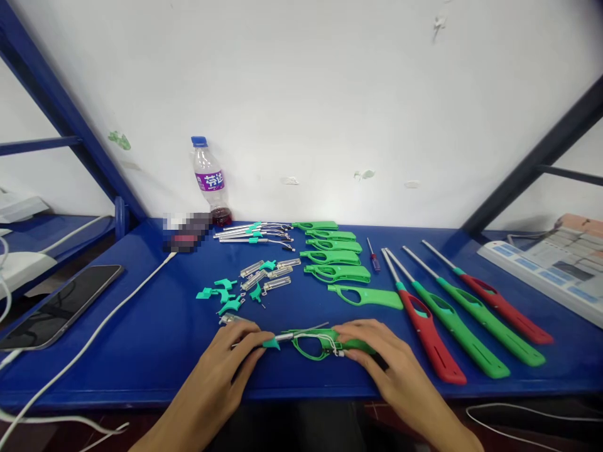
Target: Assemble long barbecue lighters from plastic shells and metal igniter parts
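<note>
At the table's front edge, my left hand (238, 355) pinches a metal lighter tube (285, 338) with a teal collar (272, 343) and white wires. My right hand (374, 345) grips the handle end of a green lighter housing (308, 351). The tube's end and wires lie over the housing's trigger opening. What lies beneath the right fingers is hidden. Beyond my left hand are teal triggers (225, 295) and several clear fuel tanks (277, 284). Several green housing halves (336, 273) are lined up behind, beside more metal tubes (242, 238) with wires.
Red and green finished-looking lighters (436, 320) lie at the right, near a small screwdriver (374, 260). A power strip (549, 273) is at the far right. On the left are a phone (61, 304), a white cable (106, 320) and a bottle (210, 179) against the wall.
</note>
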A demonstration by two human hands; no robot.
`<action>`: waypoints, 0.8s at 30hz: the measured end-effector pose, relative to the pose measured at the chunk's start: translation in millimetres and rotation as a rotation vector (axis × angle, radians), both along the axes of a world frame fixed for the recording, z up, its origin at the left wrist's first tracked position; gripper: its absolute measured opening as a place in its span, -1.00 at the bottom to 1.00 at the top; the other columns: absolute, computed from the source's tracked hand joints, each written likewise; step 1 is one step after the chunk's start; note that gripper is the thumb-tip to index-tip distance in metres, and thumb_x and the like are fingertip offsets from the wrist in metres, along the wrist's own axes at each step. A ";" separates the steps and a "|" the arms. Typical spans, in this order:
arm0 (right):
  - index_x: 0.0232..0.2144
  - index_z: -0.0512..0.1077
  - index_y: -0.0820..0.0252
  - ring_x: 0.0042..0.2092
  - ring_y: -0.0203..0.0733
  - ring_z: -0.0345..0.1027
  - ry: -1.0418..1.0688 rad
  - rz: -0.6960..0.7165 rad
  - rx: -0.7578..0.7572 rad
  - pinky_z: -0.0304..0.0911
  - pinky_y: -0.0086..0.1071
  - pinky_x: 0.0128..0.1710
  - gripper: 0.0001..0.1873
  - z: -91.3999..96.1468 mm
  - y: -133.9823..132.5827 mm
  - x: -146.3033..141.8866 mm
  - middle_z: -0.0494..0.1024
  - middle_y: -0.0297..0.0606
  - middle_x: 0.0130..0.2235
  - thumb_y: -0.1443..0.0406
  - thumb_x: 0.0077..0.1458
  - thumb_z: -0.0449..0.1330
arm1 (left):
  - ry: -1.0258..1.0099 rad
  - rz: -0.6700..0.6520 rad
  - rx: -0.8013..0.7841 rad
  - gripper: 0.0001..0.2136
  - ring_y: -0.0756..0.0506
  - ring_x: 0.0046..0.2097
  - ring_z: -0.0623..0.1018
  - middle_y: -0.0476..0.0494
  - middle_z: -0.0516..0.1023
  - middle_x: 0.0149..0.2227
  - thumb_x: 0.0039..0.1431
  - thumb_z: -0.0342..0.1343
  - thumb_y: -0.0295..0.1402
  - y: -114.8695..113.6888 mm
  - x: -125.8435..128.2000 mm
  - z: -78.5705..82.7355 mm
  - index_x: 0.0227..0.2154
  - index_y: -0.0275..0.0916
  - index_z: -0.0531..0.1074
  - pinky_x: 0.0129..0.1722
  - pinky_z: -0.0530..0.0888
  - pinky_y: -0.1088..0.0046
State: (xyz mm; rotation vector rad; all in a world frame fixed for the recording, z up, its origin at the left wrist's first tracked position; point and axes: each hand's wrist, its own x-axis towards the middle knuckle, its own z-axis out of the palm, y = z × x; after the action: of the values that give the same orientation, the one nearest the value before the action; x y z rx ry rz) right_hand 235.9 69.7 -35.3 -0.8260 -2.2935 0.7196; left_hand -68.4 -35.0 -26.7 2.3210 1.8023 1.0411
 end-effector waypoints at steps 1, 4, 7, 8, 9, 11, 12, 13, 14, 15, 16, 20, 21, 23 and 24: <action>0.12 0.55 -0.06 0.13 -0.09 0.51 -0.006 -0.006 0.006 0.50 -0.24 0.10 -0.69 0.0 -0.1 0.2 0.65 -0.25 0.06 0.29 0.41 0.17 | 0.007 -0.010 0.022 -0.74 -0.12 -0.04 0.63 -0.10 0.62 -0.08 0.45 0.03 -0.45 -0.1 -0.5 -0.6 0.03 -0.06 0.54 0.02 0.61 0.31; 0.05 0.59 -0.04 0.12 -0.06 0.53 -0.021 -0.027 0.020 0.51 -0.21 0.11 -0.73 0.5 -0.5 0.7 0.68 -0.25 0.01 0.28 0.40 0.18 | 0.004 -0.041 0.068 -0.72 -0.11 -0.08 0.62 -0.10 0.63 -0.12 0.44 0.01 -0.50 -1.0 -2.0 -1.8 0.02 -0.08 0.55 -0.07 0.62 0.36; 0.02 0.62 -0.04 0.13 -0.04 0.53 -0.027 -0.056 -0.007 0.52 -0.19 0.11 -0.76 1.5 -0.3 1.0 0.69 -0.24 -0.01 0.25 0.39 0.20 | -0.004 -0.045 0.097 -0.69 -0.11 -0.08 0.61 -0.12 0.62 -0.12 0.43 0.00 -0.54 -1.6 -3.5 -4.0 0.04 -0.10 0.54 -0.10 0.61 0.39; 0.01 0.62 -0.04 0.13 -0.04 0.53 -0.028 -0.062 -0.023 0.52 -0.19 0.11 -0.76 2.2 -0.2 0.8 0.70 -0.23 -0.02 0.24 0.38 0.21 | -0.002 -0.036 0.107 -0.68 -0.11 -0.07 0.61 -0.12 0.61 -0.11 0.42 0.00 -0.55 -1.7 -4.2 -5.2 0.05 -0.10 0.54 -0.09 0.61 0.38; 0.00 0.63 -0.04 0.13 -0.03 0.54 -0.026 -0.067 -0.038 0.52 -0.19 0.10 -0.77 3.1 -0.2 0.4 0.70 -0.23 -0.04 0.23 0.38 0.22 | 0.000 -0.027 0.117 -0.67 -0.11 -0.07 0.61 -0.13 0.60 -0.11 0.42 0.00 -0.55 -1.6 -5.1 -6.6 0.06 -0.09 0.54 -0.09 0.61 0.37; -0.01 0.63 -0.04 0.12 -0.03 0.54 -0.025 -0.077 -0.070 0.53 -0.21 0.09 -0.78 5.5 -0.7 -0.9 0.71 -0.23 -0.07 0.21 0.37 0.23 | 0.003 -0.026 0.117 -0.65 -0.11 -0.06 0.61 -0.14 0.60 -0.09 0.41 0.00 -0.56 -1.6 -7.5 -9.9 0.07 -0.07 0.54 -0.09 0.60 0.38; -0.03 0.64 -0.03 0.12 -0.03 0.54 -0.027 -0.084 -0.085 0.53 -0.22 0.08 -0.79 6.9 -1.2 -1.9 0.71 -0.23 -0.08 0.21 0.37 0.24 | 0.004 -0.034 0.108 -0.64 -0.11 -0.06 0.61 -0.14 0.59 -0.08 0.41 0.00 -0.56 -1.6 -8.9 -11.7 0.09 -0.06 0.53 -0.09 0.60 0.39; -0.05 0.64 -0.03 0.12 -0.03 0.54 -0.028 -0.091 -0.098 0.53 -0.24 0.07 -0.80 8.2 -1.7 -2.9 0.71 -0.23 -0.10 0.21 0.36 0.24 | 0.005 -0.044 0.097 -0.62 -0.11 -0.05 0.61 -0.14 0.59 -0.07 0.40 0.00 -0.57 -1.8 -10.3 -13.6 0.10 -0.05 0.52 -0.10 0.60 0.40; -0.06 0.65 -0.03 0.11 -0.03 0.54 -0.026 -0.100 -0.107 0.53 -0.25 0.06 -0.81 9.3 -2.3 -3.9 0.71 -0.24 -0.11 0.20 0.36 0.24 | 0.010 -0.053 0.084 -0.61 -0.11 -0.05 0.60 -0.14 0.59 -0.06 0.40 0.00 -0.57 -2.0 -11.4 -15.4 0.13 -0.04 0.51 -0.10 0.60 0.40; -0.08 0.65 -0.04 0.11 -0.04 0.55 -0.024 -0.108 -0.114 0.53 -0.26 0.06 -0.82 10.3 -2.8 -4.8 0.71 -0.24 -0.11 0.20 0.36 0.25 | 0.018 -0.061 0.068 -0.59 -0.12 -0.04 0.59 -0.15 0.58 -0.05 0.39 0.00 -0.58 -2.3 -12.3 -17.2 0.15 -0.04 0.50 -0.09 0.60 0.39; -0.09 0.65 -0.04 0.11 -0.04 0.54 -0.023 -0.116 -0.119 0.52 -0.27 0.05 -0.83 11.1 -3.1 -5.6 0.71 -0.25 -0.10 0.20 0.36 0.25 | 0.028 -0.065 0.054 -0.57 -0.13 -0.04 0.59 -0.16 0.58 -0.04 0.38 -0.01 -0.59 -2.6 -13.0 -18.7 0.17 -0.04 0.48 -0.08 0.59 0.37; -0.12 0.65 -0.07 0.11 -0.07 0.53 -0.030 -0.115 -0.132 0.51 -0.29 0.06 -0.85 12.7 -2.3 -6.6 0.70 -0.28 -0.10 0.20 0.36 0.26 | 0.055 -0.068 0.033 -0.52 -0.13 -0.04 0.56 -0.16 0.56 -0.03 0.36 -0.03 -0.63 -1.9 -12.8 -21.8 0.20 -0.04 0.46 -0.07 0.57 0.34; -0.13 0.65 -0.07 0.11 -0.07 0.53 -0.029 -0.102 -0.134 0.51 -0.29 0.07 -0.85 12.6 -1.7 -6.3 0.71 -0.29 -0.12 0.20 0.36 0.26 | 0.054 -0.069 0.040 -0.51 -0.13 -0.04 0.55 -0.16 0.55 -0.04 0.36 -0.04 -0.64 -1.1 -12.2 -21.3 0.19 -0.04 0.46 -0.09 0.57 0.35; -0.14 0.65 -0.06 0.12 -0.07 0.52 -0.017 -0.074 -0.136 0.50 -0.28 0.08 -0.84 11.9 -0.7 -5.1 0.71 -0.30 -0.14 0.22 0.37 0.24 | 0.051 -0.074 0.050 -0.53 -0.11 -0.07 0.55 -0.16 0.54 -0.05 0.36 -0.06 -0.65 1.0 -10.5 -18.7 0.16 -0.05 0.49 -0.10 0.55 0.36; -0.14 0.65 -0.05 0.13 -0.06 0.52 -0.010 -0.062 -0.139 0.50 -0.27 0.08 -0.84 11.3 -0.3 -4.3 0.71 -0.30 -0.14 0.23 0.38 0.23 | 0.053 -0.077 0.054 -0.55 -0.11 -0.08 0.54 -0.15 0.54 -0.06 0.36 -0.06 -0.64 2.0 -9.3 -16.7 0.13 -0.07 0.50 -0.10 0.55 0.36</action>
State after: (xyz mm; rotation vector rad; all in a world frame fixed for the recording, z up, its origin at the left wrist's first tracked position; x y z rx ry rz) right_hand 231.6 69.4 -24.0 -0.9621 -2.2359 0.8555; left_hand -77.7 -33.1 -43.3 2.4510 1.7077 1.0399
